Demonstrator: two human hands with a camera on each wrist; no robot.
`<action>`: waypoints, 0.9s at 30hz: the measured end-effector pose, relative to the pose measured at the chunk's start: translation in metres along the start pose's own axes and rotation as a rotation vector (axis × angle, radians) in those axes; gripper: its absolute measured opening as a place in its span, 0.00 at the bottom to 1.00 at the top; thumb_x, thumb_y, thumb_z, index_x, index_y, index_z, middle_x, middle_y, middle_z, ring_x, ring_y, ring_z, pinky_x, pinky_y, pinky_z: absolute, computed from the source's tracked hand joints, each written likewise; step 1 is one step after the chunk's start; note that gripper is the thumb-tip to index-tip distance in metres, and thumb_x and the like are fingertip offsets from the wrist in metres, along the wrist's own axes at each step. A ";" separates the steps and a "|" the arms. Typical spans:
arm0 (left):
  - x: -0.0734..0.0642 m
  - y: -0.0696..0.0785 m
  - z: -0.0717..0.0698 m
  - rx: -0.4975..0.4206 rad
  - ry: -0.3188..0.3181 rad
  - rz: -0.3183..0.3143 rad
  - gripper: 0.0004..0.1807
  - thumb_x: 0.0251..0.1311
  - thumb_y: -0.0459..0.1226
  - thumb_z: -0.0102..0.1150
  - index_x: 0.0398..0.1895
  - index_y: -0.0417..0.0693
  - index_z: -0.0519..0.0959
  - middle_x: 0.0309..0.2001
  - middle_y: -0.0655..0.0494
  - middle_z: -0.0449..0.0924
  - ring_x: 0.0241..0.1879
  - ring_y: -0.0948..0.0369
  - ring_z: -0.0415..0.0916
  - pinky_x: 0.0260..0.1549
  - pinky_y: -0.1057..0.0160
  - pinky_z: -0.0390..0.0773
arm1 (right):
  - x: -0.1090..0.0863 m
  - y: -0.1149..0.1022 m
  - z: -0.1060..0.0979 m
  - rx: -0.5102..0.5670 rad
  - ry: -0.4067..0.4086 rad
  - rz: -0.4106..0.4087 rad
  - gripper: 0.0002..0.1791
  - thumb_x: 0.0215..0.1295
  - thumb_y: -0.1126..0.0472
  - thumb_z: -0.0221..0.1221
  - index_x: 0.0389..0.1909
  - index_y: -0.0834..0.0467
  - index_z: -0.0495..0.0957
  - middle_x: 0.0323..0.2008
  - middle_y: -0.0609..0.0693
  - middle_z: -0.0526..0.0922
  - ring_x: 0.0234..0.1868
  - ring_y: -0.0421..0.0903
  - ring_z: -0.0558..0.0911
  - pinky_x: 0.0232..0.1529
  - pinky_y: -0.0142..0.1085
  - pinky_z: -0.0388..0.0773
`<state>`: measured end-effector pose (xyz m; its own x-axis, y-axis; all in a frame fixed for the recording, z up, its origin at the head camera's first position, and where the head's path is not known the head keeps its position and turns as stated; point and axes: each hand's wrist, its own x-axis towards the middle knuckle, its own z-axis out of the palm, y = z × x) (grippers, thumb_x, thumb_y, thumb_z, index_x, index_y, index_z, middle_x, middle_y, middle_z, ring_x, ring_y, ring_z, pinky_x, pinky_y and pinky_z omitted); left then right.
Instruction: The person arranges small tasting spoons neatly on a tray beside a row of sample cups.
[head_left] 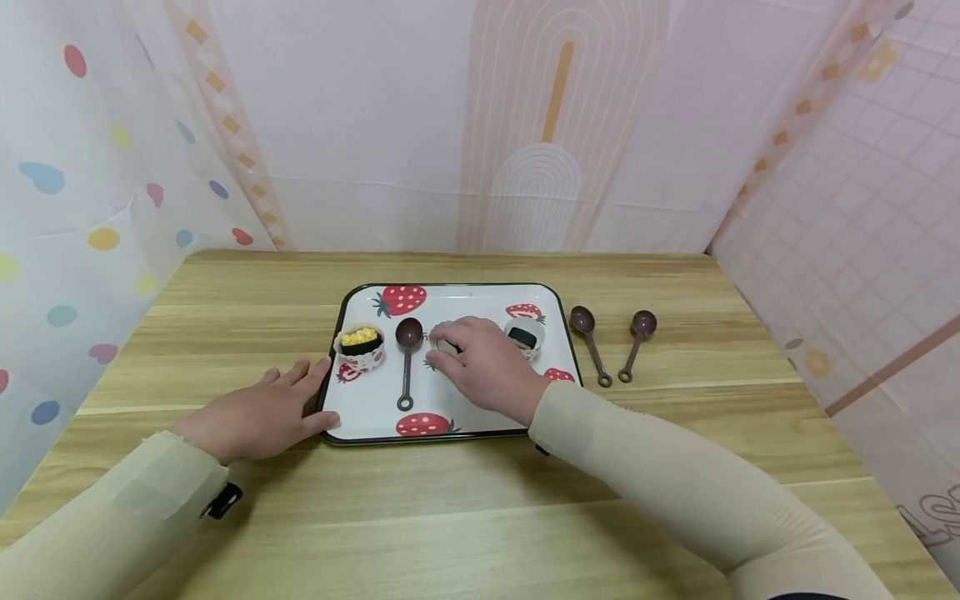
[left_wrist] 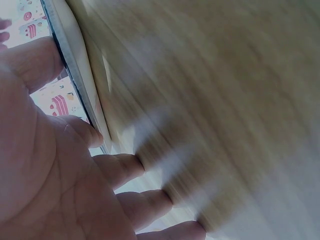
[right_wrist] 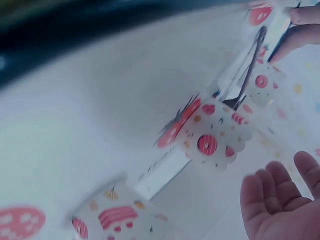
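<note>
A white tray (head_left: 487, 417) with a dark rim and strawberry prints lies on the table. My left hand (head_left: 258, 414) is spread at its left edge, thumb at the rim, fingertips on the wood. My right hand (head_left: 487, 367) hovers over the middle paper cup (right_wrist: 215, 135), mostly hiding it in the head view. In the right wrist view its loosely bent fingers stand apart from that cup. A brown spoon (head_left: 407, 367) lies left of it. The left paper cup (head_left: 363, 360) holds sushi with yellow topping (head_left: 360, 337); the right cup (head_left: 529, 352) holds a dark-wrapped piece (head_left: 522, 337).
Two more brown spoons, a longer one (head_left: 592, 346) and a shorter one (head_left: 637, 345), lie on the table (head_left: 420, 517) right of the tray. Patterned cloth (head_left: 360, 125) hangs behind the table and along both sides.
</note>
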<state>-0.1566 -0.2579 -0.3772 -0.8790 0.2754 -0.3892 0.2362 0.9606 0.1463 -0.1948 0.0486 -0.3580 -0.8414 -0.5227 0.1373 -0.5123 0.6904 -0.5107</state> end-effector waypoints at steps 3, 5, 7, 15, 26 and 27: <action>0.000 0.000 0.000 -0.001 -0.002 -0.003 0.56 0.73 0.69 0.46 0.85 0.36 0.47 0.79 0.21 0.48 0.73 0.17 0.50 0.62 0.21 0.67 | 0.000 0.003 -0.001 -0.097 0.023 -0.053 0.22 0.79 0.47 0.59 0.64 0.54 0.83 0.65 0.51 0.84 0.71 0.53 0.76 0.75 0.47 0.71; 0.000 0.000 0.000 -0.002 -0.004 -0.005 0.56 0.73 0.69 0.46 0.85 0.36 0.46 0.80 0.21 0.48 0.73 0.17 0.50 0.62 0.21 0.67 | 0.000 0.006 -0.002 -0.161 0.037 -0.081 0.23 0.79 0.45 0.58 0.65 0.53 0.82 0.67 0.52 0.82 0.74 0.54 0.74 0.77 0.48 0.68; 0.000 0.000 0.000 -0.003 -0.007 -0.007 0.56 0.73 0.69 0.46 0.85 0.36 0.46 0.80 0.21 0.48 0.73 0.17 0.49 0.62 0.22 0.67 | 0.001 0.009 -0.002 -0.208 0.043 -0.089 0.25 0.79 0.43 0.56 0.67 0.52 0.81 0.71 0.52 0.78 0.77 0.54 0.71 0.79 0.49 0.65; 0.000 0.000 0.000 -0.006 -0.010 -0.008 0.56 0.73 0.69 0.46 0.85 0.37 0.46 0.80 0.21 0.48 0.73 0.17 0.49 0.62 0.22 0.66 | 0.000 0.019 -0.004 -0.294 0.013 -0.051 0.34 0.78 0.35 0.53 0.76 0.48 0.72 0.83 0.55 0.61 0.84 0.61 0.58 0.83 0.58 0.51; 0.001 0.000 0.000 0.007 -0.003 -0.005 0.56 0.73 0.69 0.46 0.85 0.35 0.47 0.79 0.21 0.48 0.72 0.16 0.50 0.63 0.22 0.67 | 0.000 0.031 -0.009 -0.390 -0.033 0.006 0.42 0.75 0.26 0.49 0.82 0.43 0.62 0.86 0.56 0.50 0.86 0.64 0.46 0.82 0.65 0.44; 0.000 0.000 0.000 0.007 -0.004 -0.007 0.56 0.73 0.69 0.46 0.85 0.35 0.47 0.79 0.21 0.48 0.72 0.16 0.50 0.62 0.22 0.67 | 0.000 0.031 -0.009 -0.392 -0.036 0.010 0.43 0.75 0.26 0.48 0.83 0.43 0.61 0.86 0.56 0.49 0.86 0.64 0.45 0.82 0.65 0.44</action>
<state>-0.1570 -0.2580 -0.3778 -0.8789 0.2685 -0.3943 0.2327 0.9628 0.1372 -0.2125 0.0749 -0.3663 -0.8434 -0.5279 0.1003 -0.5373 0.8302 -0.1484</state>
